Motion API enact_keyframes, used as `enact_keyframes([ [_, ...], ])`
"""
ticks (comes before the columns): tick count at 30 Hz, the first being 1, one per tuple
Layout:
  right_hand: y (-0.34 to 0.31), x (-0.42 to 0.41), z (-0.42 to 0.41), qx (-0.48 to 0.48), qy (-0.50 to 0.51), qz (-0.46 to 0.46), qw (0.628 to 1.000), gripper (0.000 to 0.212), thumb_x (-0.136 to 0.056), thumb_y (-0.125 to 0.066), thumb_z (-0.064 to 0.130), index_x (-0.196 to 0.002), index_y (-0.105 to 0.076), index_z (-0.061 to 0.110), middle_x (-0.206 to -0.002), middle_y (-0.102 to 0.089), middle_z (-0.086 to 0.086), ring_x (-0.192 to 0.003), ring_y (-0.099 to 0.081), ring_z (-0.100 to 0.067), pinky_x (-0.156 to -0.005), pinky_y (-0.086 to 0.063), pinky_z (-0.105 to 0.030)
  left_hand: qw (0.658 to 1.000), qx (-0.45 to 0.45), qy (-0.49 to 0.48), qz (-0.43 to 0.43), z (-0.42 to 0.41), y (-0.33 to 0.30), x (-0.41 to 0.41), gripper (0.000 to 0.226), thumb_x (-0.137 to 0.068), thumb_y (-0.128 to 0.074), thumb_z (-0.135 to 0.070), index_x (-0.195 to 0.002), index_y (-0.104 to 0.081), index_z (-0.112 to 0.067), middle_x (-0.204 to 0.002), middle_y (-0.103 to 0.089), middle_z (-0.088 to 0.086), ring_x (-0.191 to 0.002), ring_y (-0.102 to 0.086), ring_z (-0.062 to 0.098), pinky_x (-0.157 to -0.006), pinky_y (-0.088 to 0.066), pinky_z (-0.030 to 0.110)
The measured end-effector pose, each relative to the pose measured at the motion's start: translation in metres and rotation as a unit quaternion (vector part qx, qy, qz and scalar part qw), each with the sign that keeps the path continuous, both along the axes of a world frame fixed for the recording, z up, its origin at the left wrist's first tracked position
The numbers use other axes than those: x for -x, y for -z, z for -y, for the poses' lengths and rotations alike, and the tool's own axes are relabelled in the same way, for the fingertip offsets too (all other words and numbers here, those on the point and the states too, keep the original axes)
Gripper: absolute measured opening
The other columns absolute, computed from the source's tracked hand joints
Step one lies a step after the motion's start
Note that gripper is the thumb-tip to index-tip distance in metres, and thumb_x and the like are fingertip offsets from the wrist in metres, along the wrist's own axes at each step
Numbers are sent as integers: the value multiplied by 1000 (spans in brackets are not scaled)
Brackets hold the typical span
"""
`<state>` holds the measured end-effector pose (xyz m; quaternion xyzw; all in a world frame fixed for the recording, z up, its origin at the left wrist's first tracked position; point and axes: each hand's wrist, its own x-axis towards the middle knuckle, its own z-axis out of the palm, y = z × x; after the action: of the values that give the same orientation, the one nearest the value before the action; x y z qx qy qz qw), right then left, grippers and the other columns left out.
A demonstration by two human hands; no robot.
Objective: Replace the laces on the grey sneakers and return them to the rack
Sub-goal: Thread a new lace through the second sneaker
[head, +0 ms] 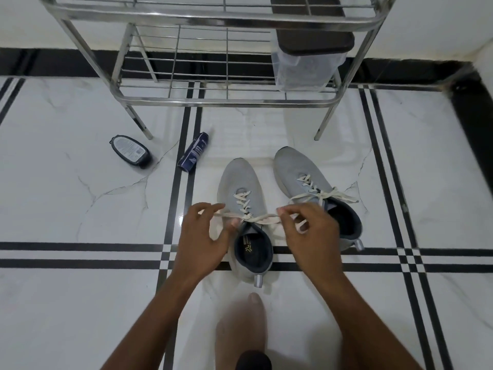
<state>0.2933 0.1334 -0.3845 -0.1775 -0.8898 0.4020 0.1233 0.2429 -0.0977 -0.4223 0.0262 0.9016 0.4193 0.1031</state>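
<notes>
— Where's he at with the left sneaker [241, 188]?
— On the floor, toe toward the steel rack [221, 98]. Left hand [204, 236] and right hand [306, 231] each pinch a loop of its cream lace [260, 218], pulled sideways across the shoe.
— The other?
— Right sneaker [301, 169] just beside, bow tied. Spray can [193, 153] lies clear, leftward.

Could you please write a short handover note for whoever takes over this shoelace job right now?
Left hand and right hand each pinch a loop of the white lace on the left sneaker, pulling the bow tight.
The right sneaker is laced and tied, beside it on the floor.
The rack stands just behind them.
Left to do: finish this bow, then put both sneakers on the rack.
</notes>
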Motion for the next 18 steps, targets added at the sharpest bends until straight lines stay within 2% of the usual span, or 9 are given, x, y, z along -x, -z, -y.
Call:
enact_keyframes([
  [2, -6, -3, -21, -150, 72, -40, 985, 16, -99, -76, 29, -109, -74, 16, -114, -69, 0, -109, -59, -19, -90, -50, -35, 998, 21, 26, 55, -2, 5, -13, 69, -89, -63, -80, -149, -49, -50, -157, -39, -9, -146, -39, 13, -112, -48, 39],
  [3, -5, -3, -33, -178, 122, -1, 976, 25, -99, -74, 31, -117, -70, 15, -124, -66, -4, -118, -55, -26, -94, -49, -41, 996, 22, 37, 81, -5, 9, -18, 72, -88, -61, -82, -152, -44, -52, -159, -36, -6, -148, -41, 18, -112, -51, 43],
  [5, 3, -6, -44, -155, 187, 126, 962, 46, -98, -71, 36, -134, -59, 10, -140, -59, -13, -130, -50, -36, -99, -48, -53, 994, 5, 36, 108, -15, 18, -22, 71, -93, -61, -75, -156, -41, -49, -156, -41, 0, -142, -49, 20, -112, -52, 42],
  [8, 14, -21, -39, -154, 120, 192, 962, 55, -94, -75, 34, -138, -54, 7, -136, -57, -15, -125, -51, -37, -98, -49, -53, 995, -40, 10, 87, -35, 19, -22, 71, -96, -59, -73, -158, -43, -44, -145, -52, 1, -133, -57, 18, -109, -54, 37],
  [10, 15, -30, -41, -91, 94, 171, 977, 61, -91, -79, 44, -138, -55, 13, -133, -56, -7, -125, -50, -27, -103, -48, -46, 994, -58, -2, 96, -43, 18, -19, 80, -91, -61, -80, -159, -40, -45, -148, -54, -4, -128, -61, 17, -106, -56, 40],
  [13, 16, -28, -56, 67, 142, 216, 964, 72, -90, -76, 59, -142, -55, 14, -139, -56, -4, -129, -53, -24, -110, -47, -41, 987, -5, -16, 158, -47, 21, -16, 105, -83, -67, -85, -167, -26, -36, -163, -43, -3, -146, -51, 23, -118, -46, 50],
  [14, 18, -25, -58, 118, 137, 247, 952, 68, -92, -74, 56, -141, -56, 13, -140, -59, -6, -128, -57, -26, -108, -48, -40, 986, -8, -7, 166, -49, 23, -14, 98, -84, -70, -81, -163, -35, -35, -159, -49, -6, -145, -52, 20, -117, -47, 50],
  [16, 21, -18, -51, 179, 105, 281, 937, 53, -103, -63, 37, -151, -53, 17, -148, -60, -6, -133, -58, -28, -112, -47, -40, 984, -56, 9, 167, -55, 25, -10, 53, -93, -70, -65, -139, -60, -40, -131, -70, -11, -124, -66, 12, -104, -57, 45],
  [18, 23, -20, -45, 194, 107, 278, 935, 58, -104, -50, 20, -162, -43, 24, -154, -55, -1, -141, -52, -28, -120, -42, -41, 988, -59, 11, 143, -64, 22, -11, 17, -102, -61, -44, -115, -65, -34, -105, -72, -10, -104, -69, 12, -92, -59, 45],
])
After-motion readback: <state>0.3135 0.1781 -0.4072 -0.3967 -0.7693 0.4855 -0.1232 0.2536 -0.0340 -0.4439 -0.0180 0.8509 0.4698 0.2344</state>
